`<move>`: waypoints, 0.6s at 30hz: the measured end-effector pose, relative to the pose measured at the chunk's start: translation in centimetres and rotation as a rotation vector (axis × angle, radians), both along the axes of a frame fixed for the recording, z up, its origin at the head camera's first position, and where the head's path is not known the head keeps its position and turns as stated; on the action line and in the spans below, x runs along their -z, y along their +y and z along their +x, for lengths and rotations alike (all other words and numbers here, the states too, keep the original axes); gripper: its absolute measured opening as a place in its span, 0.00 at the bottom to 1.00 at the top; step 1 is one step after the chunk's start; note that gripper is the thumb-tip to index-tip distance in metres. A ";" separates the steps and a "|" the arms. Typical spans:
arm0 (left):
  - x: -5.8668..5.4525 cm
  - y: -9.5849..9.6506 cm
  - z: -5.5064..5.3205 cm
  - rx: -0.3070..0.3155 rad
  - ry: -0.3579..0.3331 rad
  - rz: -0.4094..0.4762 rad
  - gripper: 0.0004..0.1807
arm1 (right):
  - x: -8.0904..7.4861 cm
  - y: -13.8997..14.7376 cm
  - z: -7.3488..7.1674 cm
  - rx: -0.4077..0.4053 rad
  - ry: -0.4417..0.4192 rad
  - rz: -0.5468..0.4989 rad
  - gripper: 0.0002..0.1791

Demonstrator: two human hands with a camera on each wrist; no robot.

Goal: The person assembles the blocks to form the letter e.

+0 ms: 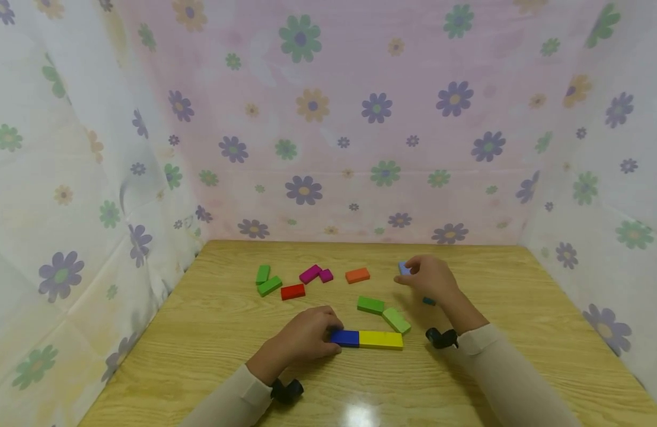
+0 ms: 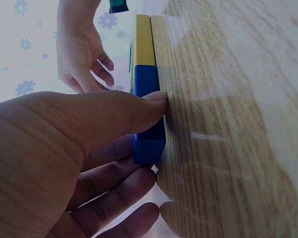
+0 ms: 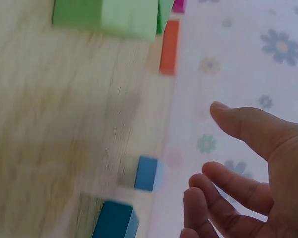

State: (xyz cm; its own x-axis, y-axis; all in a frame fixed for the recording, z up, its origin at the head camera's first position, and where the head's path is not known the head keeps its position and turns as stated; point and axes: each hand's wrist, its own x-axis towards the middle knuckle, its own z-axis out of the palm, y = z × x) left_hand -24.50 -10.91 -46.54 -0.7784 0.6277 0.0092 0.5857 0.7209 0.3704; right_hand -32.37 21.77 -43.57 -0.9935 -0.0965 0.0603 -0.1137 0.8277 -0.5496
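My left hand (image 1: 309, 335) pinches a dark blue block (image 1: 345, 338) on the table, its thumb along the near side. In the left wrist view that thumb lies across the blue block (image 2: 147, 82), fingers beyond. A long yellow block (image 1: 380, 340) lies end to end with the blue one. Over the back right of the table is my right hand (image 1: 432, 280), near a light blue block (image 1: 403, 268) that it partly covers. The right wrist view shows that hand (image 3: 248, 188) apart from the light blue block (image 3: 146, 173), fingers loosely bent around nothing. A teal block (image 1: 429, 301) lies beneath the wrist.
Green (image 1: 370, 305) and light green (image 1: 396, 320) blocks touch behind the yellow one. Farther back lie an orange block (image 1: 357, 275), a red block (image 1: 293, 292), two magenta blocks (image 1: 310, 274) and two green blocks (image 1: 270, 286). Flowered cloth (image 1: 328, 130) encloses the table's back and sides.
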 end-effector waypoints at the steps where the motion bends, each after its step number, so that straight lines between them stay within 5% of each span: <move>1: 0.0 0.0 0.0 0.002 0.001 0.000 0.18 | 0.1 0.3 -0.3 0.009 0.001 0.004 0.34; 18: 0.0 0.0 0.0 -0.005 0.000 -0.011 0.19 | 1.6 1.6 -2.4 0.091 -0.123 0.041 0.41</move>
